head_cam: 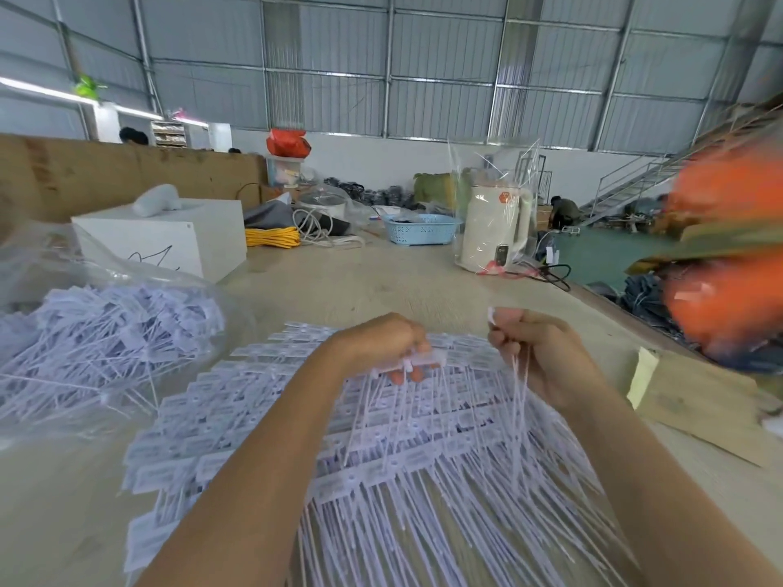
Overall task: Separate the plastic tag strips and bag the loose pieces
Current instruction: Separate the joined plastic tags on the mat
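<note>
A wide spread of joined white plastic tag strips (pixel 423 451) lies on the table in front of me, flat heads in rows and thin tails toward me. My left hand (pixel 381 345) grips a strip of tag heads (pixel 419 360) just above the spread. My right hand (pixel 529 345) pinches a small bunch of loose tags (pixel 519 383), whose thin tails hang down. At the left, a clear plastic bag (pixel 140 281) lies open and holds a heap of loose tags (pixel 97 332).
A white box (pixel 169 239) stands behind the bag. Farther back are yellow cord (pixel 271 237), a blue basket (pixel 419 228) and a wrapped white kettle (pixel 493 226). A cardboard piece (pixel 695 404) lies at the right edge. Blurred orange bundles (pixel 728 247) are at the right.
</note>
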